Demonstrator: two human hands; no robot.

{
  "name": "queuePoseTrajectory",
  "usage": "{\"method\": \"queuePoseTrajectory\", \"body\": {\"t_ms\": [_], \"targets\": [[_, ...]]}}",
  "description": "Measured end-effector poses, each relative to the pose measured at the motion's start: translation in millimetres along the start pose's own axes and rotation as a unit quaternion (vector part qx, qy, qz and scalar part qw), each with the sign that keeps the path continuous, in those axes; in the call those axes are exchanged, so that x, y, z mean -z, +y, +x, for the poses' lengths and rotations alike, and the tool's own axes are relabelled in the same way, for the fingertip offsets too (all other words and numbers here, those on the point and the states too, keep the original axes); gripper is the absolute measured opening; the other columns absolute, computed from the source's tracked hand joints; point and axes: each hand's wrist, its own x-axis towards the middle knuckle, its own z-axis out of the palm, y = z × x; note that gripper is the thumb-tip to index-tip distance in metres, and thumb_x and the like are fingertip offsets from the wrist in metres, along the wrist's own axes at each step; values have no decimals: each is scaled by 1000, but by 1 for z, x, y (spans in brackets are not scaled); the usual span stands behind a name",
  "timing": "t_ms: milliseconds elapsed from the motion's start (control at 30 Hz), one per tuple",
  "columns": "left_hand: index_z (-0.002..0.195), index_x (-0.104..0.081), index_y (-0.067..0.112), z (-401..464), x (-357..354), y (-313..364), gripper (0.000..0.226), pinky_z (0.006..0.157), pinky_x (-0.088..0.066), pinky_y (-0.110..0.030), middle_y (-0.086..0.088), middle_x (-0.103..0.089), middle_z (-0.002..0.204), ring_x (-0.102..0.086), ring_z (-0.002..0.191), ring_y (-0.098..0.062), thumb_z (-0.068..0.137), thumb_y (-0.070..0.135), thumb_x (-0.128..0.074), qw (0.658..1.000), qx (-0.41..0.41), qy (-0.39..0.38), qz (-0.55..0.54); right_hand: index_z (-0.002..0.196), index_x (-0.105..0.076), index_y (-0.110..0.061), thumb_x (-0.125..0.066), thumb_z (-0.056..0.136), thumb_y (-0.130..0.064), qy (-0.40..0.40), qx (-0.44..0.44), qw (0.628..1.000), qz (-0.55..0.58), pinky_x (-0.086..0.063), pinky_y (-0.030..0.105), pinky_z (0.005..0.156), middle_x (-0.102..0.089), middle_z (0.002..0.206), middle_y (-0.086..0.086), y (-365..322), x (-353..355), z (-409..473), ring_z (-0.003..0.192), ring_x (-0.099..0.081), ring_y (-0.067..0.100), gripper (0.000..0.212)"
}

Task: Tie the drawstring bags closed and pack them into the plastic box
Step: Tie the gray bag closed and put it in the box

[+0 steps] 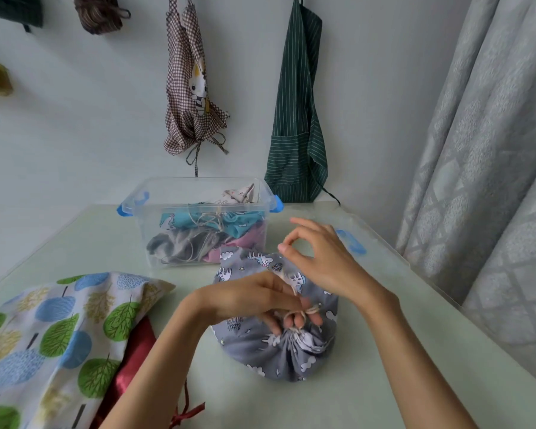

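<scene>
Grey cotton with little unicorns and clouds on it, that's the drawstring bag (276, 351) sitting in the middle of the pale green worktop (384, 382), just in front of the plastic box (198, 221) and right under both hands. Its neck is already gathered tight, with the puckered folds facing the camera. The left hand (254, 300) comes in from the lower left and its fingers (294, 320) are curled round the cream cord (300, 312), pinching a small loop of it right above the gathered neck. The right hand (319, 258) is higher up, over the far side of the bag, with thumb and forefinger pressed together in a pinch and the other fingers fanned out loosely; it looks like it has the other end of the cord running up to it, though the cord is so thin there I can't say for sure. The box is clear with blue clip handles, lid off, and already has a few bags in it: a teal one on top, a grey one and a pink one lower down, and a light patterned one at the back. What looks like the clear lid (350, 241) with a blue clip lies flat on the worktop to the right of the box. Off to the left there's a big white bag (59, 329) printed with green and blue trees, lying flat, and a dark red satin bag (133, 366) peeking out from under its edge with its red cord trailing toward the front. Two aprons hang on the wall behind, a checked one (189, 88) and a green striped one (297, 119).
</scene>
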Motion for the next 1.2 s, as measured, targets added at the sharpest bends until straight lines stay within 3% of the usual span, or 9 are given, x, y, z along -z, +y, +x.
{"method": "queuePoseTrajectory", "body": {"t_ms": [100, 233, 300, 400, 533, 700, 933, 1033, 1200], "targets": [[108, -69, 1, -6, 6, 1, 30, 62, -50, -13, 8, -63, 69, -55, 64, -3, 96, 22, -50, 999, 0, 7, -40, 104, -59, -24, -50, 95, -25, 7, -16, 999, 48, -35, 29, 100, -51, 130, -5, 8, 5, -1, 124, -43, 14, 13], [108, -69, 5, -13, 15, 1, 31, 66, -49, -15, 7, -61, 70, -57, 68, -3, 96, 25, -49, 995, 3, 60, -80, 101, -65, -30, -57, 87, -3, -169, 13, 977, 131, -43, 19, 81, -63, 105, -11, 14, 31, -12, 100, -57, 10, 32], [112, -67, 1, -16, 17, 1, 34, 67, -49, -15, 6, -62, 72, -58, 70, -2, 96, 25, -48, 993, 1, 70, -93, 104, -66, -38, -66, 83, -12, -235, 10, 967, 96, -44, 27, 78, -65, 106, -3, 16, 33, -15, 93, -57, 25, 34], [113, -64, -6, -18, 20, 1, 39, 68, -50, -15, 5, -64, 75, -60, 73, -2, 96, 24, -48, 992, 3, 80, -97, 97, -71, -34, -71, 82, -28, -248, -5, 964, 96, -38, 23, 69, -67, 99, 17, 15, 26, -15, 72, -50, 14, 17], [97, -71, 2, -23, 23, -1, 28, 72, -52, -15, 2, -68, 77, -64, 79, -5, 91, 25, -56, 987, 28, 105, -117, 90, -76, -21, -72, 80, -35, -183, -9, 977, 109, -39, 12, 69, -73, 91, 2, 12, 32, -17, 70, -56, -4, 17], [88, -76, 7, -24, 26, 0, 22, 61, -54, -10, -1, -73, 74, -68, 67, -2, 72, 21, -70, 954, 47, 166, -247, 75, -75, -19, -74, 75, -29, -152, 9, 964, 218, -46, 16, 68, -71, 68, 3, 1, 49, -25, 68, -62, 9, 11], [71, -77, 15, -20, 24, 2, 12, 56, -52, -10, -1, -73, 68, -67, 59, -2, 76, 5, -72, 914, 35, 265, -305, 83, -77, -29, -69, 77, -45, -247, -13, 961, 126, -33, 14, 50, -61, 53, 4, -20, 59, -34, 47, -42, 8, 19], [77, -73, 13, -22, 27, 1, 11, 54, -52, -9, 1, -71, 64, -64, 54, 0, 76, 3, -71, 907, 33, 286, -307, 75, -76, -32, -52, 85, -53, -324, -42, 942, 81, -45, 19, 64, -72, 66, 0, -29, 68, -43, 43, -45, 8, 33], [67, -71, 19, -24, 26, 0, 17, 54, -49, -11, 4, -70, 70, -61, 60, 0, 54, 12, -79, 927, 9, 271, -259, 84, -72, -29, -60, 87, -38, -47, -5, 998, 41, -43, 17, 65, -68, 72, -21, -20, 49, -25, 57, -55, -4, 15]]}}
